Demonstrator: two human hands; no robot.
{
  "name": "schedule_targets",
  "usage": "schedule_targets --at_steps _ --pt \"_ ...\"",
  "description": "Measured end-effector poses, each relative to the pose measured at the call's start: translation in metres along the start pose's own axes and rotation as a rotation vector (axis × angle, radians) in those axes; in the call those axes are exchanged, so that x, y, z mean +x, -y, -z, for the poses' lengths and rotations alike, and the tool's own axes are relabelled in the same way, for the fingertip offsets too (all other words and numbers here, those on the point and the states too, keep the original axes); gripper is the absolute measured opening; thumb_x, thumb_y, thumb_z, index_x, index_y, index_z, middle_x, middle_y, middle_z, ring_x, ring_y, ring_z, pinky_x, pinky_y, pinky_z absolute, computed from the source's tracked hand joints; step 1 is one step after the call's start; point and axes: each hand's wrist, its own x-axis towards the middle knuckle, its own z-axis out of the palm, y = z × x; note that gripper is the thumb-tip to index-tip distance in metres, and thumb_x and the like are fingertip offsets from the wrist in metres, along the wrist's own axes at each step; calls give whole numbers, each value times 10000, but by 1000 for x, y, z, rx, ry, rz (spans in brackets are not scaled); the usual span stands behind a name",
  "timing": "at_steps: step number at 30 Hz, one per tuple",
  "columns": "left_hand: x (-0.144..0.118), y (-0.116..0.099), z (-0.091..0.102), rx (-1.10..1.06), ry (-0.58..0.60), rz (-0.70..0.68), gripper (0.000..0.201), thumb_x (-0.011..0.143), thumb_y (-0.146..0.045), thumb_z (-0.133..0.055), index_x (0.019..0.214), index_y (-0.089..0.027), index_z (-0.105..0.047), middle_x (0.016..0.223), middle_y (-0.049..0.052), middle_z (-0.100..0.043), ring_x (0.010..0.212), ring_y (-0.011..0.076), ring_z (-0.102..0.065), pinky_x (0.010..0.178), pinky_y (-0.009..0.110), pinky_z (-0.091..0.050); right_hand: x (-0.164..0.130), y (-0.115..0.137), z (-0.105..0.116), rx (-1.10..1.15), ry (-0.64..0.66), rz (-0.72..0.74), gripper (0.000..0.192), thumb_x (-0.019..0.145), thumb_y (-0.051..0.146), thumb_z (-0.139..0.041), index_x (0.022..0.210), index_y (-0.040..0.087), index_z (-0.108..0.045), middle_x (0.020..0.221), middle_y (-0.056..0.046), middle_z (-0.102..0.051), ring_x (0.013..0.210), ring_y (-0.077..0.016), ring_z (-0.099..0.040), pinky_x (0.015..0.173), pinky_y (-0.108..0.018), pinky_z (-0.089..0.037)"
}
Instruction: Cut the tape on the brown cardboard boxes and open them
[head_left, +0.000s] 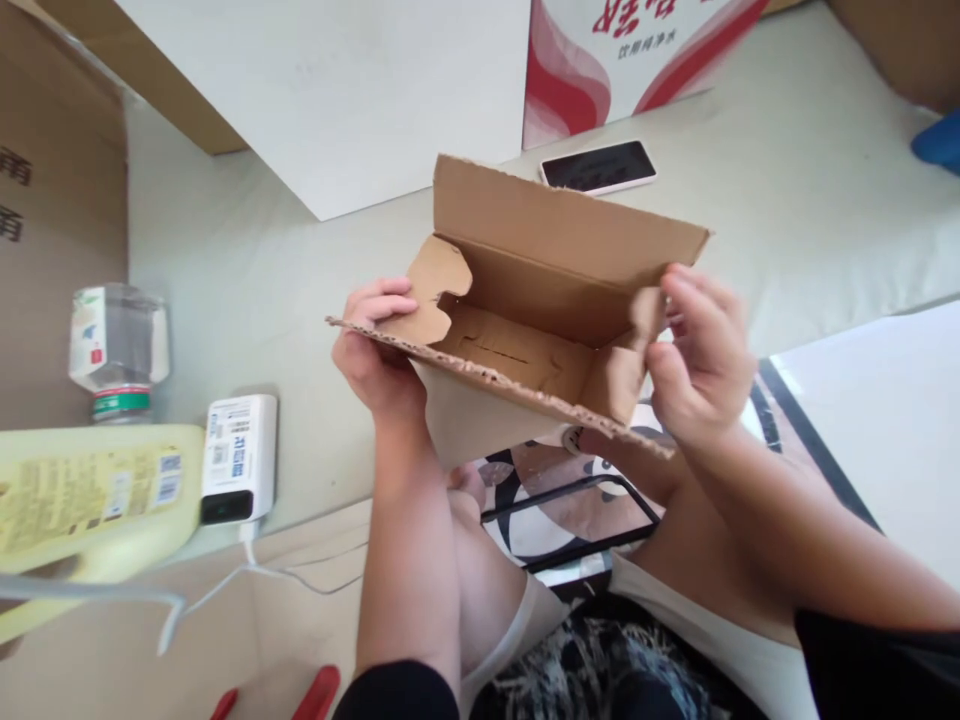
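The box, held above the lap in front of the table, looks half folded: left hand and right hand each grip 1 end, lid open.

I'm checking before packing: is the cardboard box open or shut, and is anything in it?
Open and empty. The box has its lid flap up, and only bare cardboard shows inside. The left hand and right hand hold its ends.

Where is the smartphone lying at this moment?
The smartphone lies flat on the pale surface, just behind the cardboard box, near the red-and-white carton.
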Motion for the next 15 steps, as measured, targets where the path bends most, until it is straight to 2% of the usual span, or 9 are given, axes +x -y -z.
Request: schedule_targets --at_steps 2,3,5,6,8,10,12,15 --pt "-2 2 0 43 24 -4 508 1008 -428 -360 691 -214 -696 919 60 -680 990 205 -647 1021 395 -475 2 4 -2 30 -49 56 411 888 428 -653 1297 436 -610 1483 -16 -474 1265 -280 -575 962 -465 -562" --pt "-2 3 1 62 32 3 488 997 -468 -396 713 -205 -693 922 57 -671 973 200 -646 1008 390 -478 2 6 -4 90 -55 41 508 881 408 -667 1367 478 -537 1525 0 -438 1260 -272 -584 937 -450 -577" --pt "-2 4 2 79 24 44 418 964 -504 -478 786 -189 -688 910 45 -647 930 184 -644 960 359 -493 1 9 -6 239 17 -81 694 920 394 -623 1504 550 -282 1564 11 -424 1221 -241 -621 909 -425 -601" --pt "-2 5 3 74 13 70 367 942 -503 -528 825 -188 -678 899 33 -631 913 174 -642 931 334 -500 0 10 -7 291 63 -118 688 947 381 -583 1518 548 -238 1540 9 -465 1213 -232 -632 937 -431 -598" --pt "-2 5 2 31 -19 98 254 894 -453 -629 901 -200 -649 888 9 -601 917 156 -638 905 287 -503 -3 8 -8 302 125 -100 489 985 346 -513 1444 488 -421 1430 10 -566 1272 -234 -603 1085 -479 -525" --pt "-2 4 0 -26 -25 84 215 854 -381 -696 970 -217 -621 904 -2 -594 947 147 -640 922 267 -502 -5 4 -8 270 141 -30 290 998 387 -468 1245 395 -621 1363 -2 -590 1349 -261 -540 1183 -523 -431" --pt "0 2 0 -52 -4 80 241 835 -337 -713 1027 -230 -613 936 2 -606 992 155 -649 971 287 -503 -6 0 -7 248 149 12 340 1000 507 -403 1127 345 -674 1335 -29 -577 1369 -294 -509 1197 -552 -406" --pt "3 1 2 -22 8 182 230 825 -295 -697 1044 -237 -655 1059 25 -646 1137 203 -645 1068 368 -486 -5 -1 -6 217 177 33 397 951 620 -439 1115 342 -672 1310 -46 -567 1353 -319 -505 1177 -570 -421"
